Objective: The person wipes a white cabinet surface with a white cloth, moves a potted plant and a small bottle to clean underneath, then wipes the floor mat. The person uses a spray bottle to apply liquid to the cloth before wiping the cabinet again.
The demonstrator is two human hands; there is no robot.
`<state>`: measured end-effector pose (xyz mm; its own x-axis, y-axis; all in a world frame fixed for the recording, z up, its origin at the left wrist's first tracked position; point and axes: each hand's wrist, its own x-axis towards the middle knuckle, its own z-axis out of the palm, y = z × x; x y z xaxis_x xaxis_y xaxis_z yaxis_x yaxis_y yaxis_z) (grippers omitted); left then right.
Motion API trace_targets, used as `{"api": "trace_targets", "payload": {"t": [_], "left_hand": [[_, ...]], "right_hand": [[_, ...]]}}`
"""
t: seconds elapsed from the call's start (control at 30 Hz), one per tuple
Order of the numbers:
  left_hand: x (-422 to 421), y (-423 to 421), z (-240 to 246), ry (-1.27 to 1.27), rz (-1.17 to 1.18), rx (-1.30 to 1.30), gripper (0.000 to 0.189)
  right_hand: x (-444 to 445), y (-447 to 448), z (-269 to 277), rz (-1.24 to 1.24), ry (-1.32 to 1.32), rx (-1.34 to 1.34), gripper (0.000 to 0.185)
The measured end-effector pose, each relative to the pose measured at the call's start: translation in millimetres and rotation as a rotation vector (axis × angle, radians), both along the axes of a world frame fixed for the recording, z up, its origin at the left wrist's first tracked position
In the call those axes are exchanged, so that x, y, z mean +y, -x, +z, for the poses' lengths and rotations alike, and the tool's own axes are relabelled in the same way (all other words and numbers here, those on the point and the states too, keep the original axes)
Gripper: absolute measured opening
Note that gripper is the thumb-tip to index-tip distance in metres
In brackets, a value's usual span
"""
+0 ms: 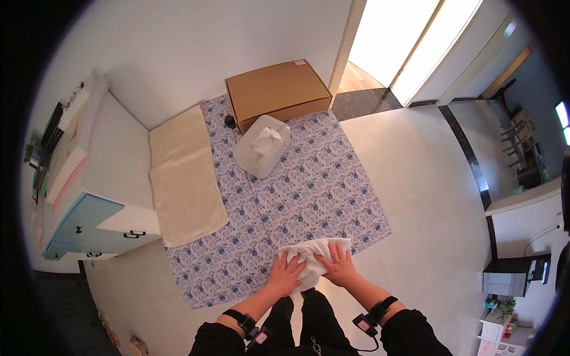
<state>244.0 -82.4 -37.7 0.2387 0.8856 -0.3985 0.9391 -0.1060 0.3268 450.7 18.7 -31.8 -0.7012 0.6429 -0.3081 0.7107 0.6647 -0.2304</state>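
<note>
A white cloth (314, 256) lies rumpled over the front edge of a table covered with a blue floral tablecloth (307, 196). My left hand (285, 273) rests on the cloth's left part, palm down with the fingers spread. On its right part lies my right hand (338, 264), also palm down, fingers apart and reaching toward the far edge. The fabric is creased between the two hands, and its near end hangs above my legs. Neither hand visibly closes around the cloth.
Beyond the hands stands a translucent tissue box (262, 149) with a tissue protruding, against a cardboard box (278, 91). A small black object (230, 121) sits beside them. A cream towel (187, 182) covers the table's left side, next to a white and blue cabinet (116, 178).
</note>
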Motion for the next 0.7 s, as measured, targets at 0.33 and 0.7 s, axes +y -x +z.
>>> {"api": "trace_targets", "payload": {"t": [0.33,0.7], "left_hand": [[77.0,-30.5,3.0,0.085,0.077,0.019,0.071],[197.6,-95.7,-2.3,0.032,0.157,0.056,0.075]], "right_hand": [[87.1,-22.3,3.1,0.068,-0.001,0.003,0.077],[217.4,-68.2,3.8,0.094,-0.004,-0.006,0.085]]}}
